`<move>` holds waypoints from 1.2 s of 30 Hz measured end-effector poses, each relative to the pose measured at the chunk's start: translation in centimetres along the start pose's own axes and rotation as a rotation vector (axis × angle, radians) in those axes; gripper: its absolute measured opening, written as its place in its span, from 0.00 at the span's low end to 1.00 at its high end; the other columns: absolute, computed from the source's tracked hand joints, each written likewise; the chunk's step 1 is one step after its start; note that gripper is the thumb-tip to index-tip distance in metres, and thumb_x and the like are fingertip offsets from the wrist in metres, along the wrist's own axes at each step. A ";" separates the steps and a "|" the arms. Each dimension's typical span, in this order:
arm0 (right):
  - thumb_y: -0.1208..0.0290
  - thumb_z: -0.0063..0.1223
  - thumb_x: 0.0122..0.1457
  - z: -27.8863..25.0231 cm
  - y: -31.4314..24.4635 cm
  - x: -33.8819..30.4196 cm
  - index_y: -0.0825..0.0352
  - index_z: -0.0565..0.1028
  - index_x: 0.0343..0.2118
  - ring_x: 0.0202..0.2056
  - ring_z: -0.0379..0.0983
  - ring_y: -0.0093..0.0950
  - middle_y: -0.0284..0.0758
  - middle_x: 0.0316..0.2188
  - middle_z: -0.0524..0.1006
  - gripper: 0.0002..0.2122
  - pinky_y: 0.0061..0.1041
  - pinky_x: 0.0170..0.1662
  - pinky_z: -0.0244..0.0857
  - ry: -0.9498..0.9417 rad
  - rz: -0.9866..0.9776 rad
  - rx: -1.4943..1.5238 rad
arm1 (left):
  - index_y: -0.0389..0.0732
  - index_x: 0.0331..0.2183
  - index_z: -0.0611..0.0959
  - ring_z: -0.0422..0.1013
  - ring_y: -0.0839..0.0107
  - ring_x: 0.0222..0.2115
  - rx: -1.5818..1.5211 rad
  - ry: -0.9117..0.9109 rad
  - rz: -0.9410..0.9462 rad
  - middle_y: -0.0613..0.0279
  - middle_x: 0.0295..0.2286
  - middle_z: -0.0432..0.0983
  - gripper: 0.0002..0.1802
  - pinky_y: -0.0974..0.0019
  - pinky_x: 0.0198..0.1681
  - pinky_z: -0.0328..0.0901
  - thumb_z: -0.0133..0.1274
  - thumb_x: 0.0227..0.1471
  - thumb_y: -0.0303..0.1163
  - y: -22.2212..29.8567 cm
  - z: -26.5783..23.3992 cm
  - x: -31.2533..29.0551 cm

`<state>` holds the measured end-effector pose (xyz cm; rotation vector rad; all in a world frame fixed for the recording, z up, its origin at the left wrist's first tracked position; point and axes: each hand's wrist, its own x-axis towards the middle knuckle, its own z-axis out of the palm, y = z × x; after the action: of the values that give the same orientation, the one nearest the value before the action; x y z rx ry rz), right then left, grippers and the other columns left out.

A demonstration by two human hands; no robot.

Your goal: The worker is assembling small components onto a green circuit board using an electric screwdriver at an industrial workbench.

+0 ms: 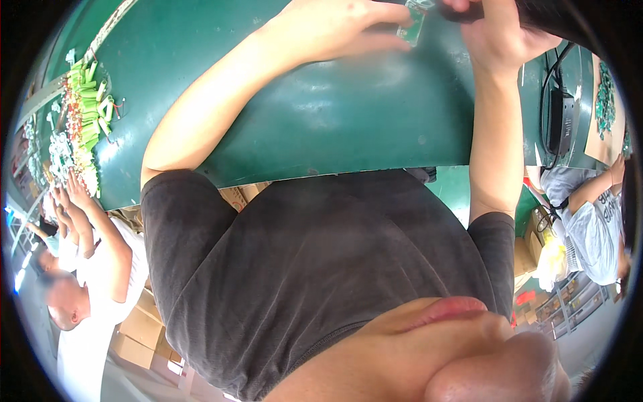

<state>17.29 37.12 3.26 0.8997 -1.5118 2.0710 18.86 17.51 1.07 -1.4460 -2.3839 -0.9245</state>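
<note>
At the top of the head view, my left hand [328, 30] reaches in with its finger and thumb at the edge of a small green circuit board [413, 30]. Its fingertips are slightly blurred, and the board's upper end runs close to the picture's rim. To the right of the board is my right hand [499, 43], its fingers curled near a dark object [462, 12] at the upper edge. What the right hand grips is mostly cut off, so its kind cannot be made out. Both forearms lie over the green tabletop [335, 120].
Green cylindrical parts with wires [90, 110] are piled at the table's left, beside pale small parts [60, 154]. A black power adapter [560, 120] with its cable lies at right, near a board heap [605, 100]. People sit on both sides; cardboard boxes [137, 335] stand behind.
</note>
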 end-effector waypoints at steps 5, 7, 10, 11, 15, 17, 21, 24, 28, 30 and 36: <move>0.85 0.50 0.62 -0.8 1.5 -0.6 0.67 0.58 0.57 0.16 0.65 0.22 0.33 0.19 0.69 0.23 0.21 0.23 0.63 -0.060 -0.029 0.023 | 0.39 0.36 0.83 0.69 0.47 0.55 0.013 0.006 0.018 0.41 0.57 0.68 0.17 0.51 0.55 0.66 0.67 0.46 0.38 0.0 0.1 -0.1; 0.85 0.51 0.61 -0.9 1.7 -0.8 0.68 0.59 0.56 0.16 0.65 0.22 0.33 0.19 0.70 0.22 0.21 0.23 0.63 -0.068 -0.046 0.018 | 0.40 0.36 0.83 0.69 0.48 0.55 0.038 0.016 0.033 0.41 0.57 0.68 0.17 0.51 0.55 0.66 0.67 0.46 0.38 -0.1 0.2 -0.1; 0.85 0.52 0.60 -0.6 1.4 -0.7 0.68 0.59 0.55 0.17 0.65 0.21 0.33 0.20 0.70 0.22 0.20 0.23 0.62 -0.071 -0.019 0.003 | 0.40 0.36 0.84 0.69 0.48 0.52 0.036 0.024 0.035 0.42 0.56 0.68 0.17 0.52 0.54 0.66 0.67 0.46 0.39 0.0 0.3 0.1; 0.86 0.53 0.60 -0.5 1.2 -0.8 0.68 0.59 0.55 0.17 0.65 0.21 0.33 0.20 0.70 0.22 0.20 0.22 0.62 -0.074 -0.015 0.008 | 0.40 0.36 0.84 0.69 0.48 0.50 0.013 0.041 0.014 0.42 0.55 0.68 0.17 0.52 0.53 0.66 0.68 0.46 0.39 0.2 0.3 0.2; 0.87 0.52 0.60 0.9 0.7 -1.4 0.67 0.57 0.56 0.17 0.65 0.20 0.32 0.20 0.69 0.24 0.18 0.22 0.60 0.080 0.096 -0.031 | 0.39 0.33 0.84 0.70 0.48 0.46 -0.050 0.084 -0.165 0.46 0.50 0.67 0.17 0.52 0.49 0.67 0.70 0.42 0.38 1.5 0.7 0.4; 0.86 0.51 0.61 1.0 -0.1 -0.8 0.67 0.57 0.57 0.16 0.65 0.20 0.31 0.20 0.69 0.24 0.19 0.21 0.61 0.118 0.043 0.037 | 0.39 0.32 0.85 0.71 0.48 0.45 -0.013 0.123 -0.192 0.45 0.47 0.69 0.18 0.51 0.49 0.68 0.70 0.41 0.39 2.2 0.3 1.0; 0.87 0.50 0.61 0.1 -0.4 -1.5 0.68 0.56 0.57 0.16 0.66 0.21 0.32 0.20 0.71 0.24 0.20 0.20 0.62 0.149 0.066 0.008 | 0.39 0.36 0.82 0.72 0.48 0.45 0.384 0.340 -0.369 0.43 0.43 0.72 0.20 0.52 0.48 0.69 0.68 0.43 0.40 -1.6 -3.7 1.4; 0.87 0.56 0.57 1.3 0.6 -2.2 0.70 0.65 0.52 0.22 0.70 0.18 0.30 0.25 0.73 0.20 0.19 0.27 0.65 0.100 0.290 0.047 | 0.38 0.45 0.75 0.71 0.46 0.45 0.562 0.405 -0.799 0.44 0.44 0.73 0.27 0.51 0.50 0.67 0.65 0.50 0.45 -9.4 -9.7 -1.6; 0.85 0.60 0.57 0.0 1.9 -2.6 0.70 0.69 0.48 0.26 0.70 0.17 0.28 0.27 0.73 0.17 0.19 0.31 0.65 -0.004 0.159 -0.168 | 0.38 0.54 0.74 0.68 0.44 0.53 0.894 0.271 -0.792 0.41 0.52 0.71 0.36 0.48 0.58 0.62 0.60 0.53 0.53 -18.9 -12.5 -5.0; 0.84 0.60 0.57 0.1 1.2 -2.2 0.71 0.70 0.49 0.27 0.70 0.16 0.28 0.27 0.73 0.17 0.19 0.31 0.65 -0.078 0.083 -0.297 | 0.38 0.57 0.73 0.66 0.43 0.56 1.075 0.228 -0.653 0.40 0.55 0.70 0.39 0.47 0.61 0.59 0.58 0.54 0.56 -19.8 -13.5 -5.2; 0.86 0.55 0.57 0.3 -2.2 -0.6 0.70 0.60 0.61 0.19 0.69 0.20 0.31 0.24 0.74 0.28 0.20 0.22 0.64 0.194 0.204 -0.006 | 0.35 0.55 0.74 0.68 0.44 0.53 0.766 0.110 -0.813 0.40 0.50 0.73 0.40 0.49 0.58 0.63 0.63 0.51 0.54 -18.3 -12.0 -1.7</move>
<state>19.21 37.54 4.39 0.5426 -1.5585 2.2206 2.31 3.05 2.27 -0.1413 -2.7629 -0.1033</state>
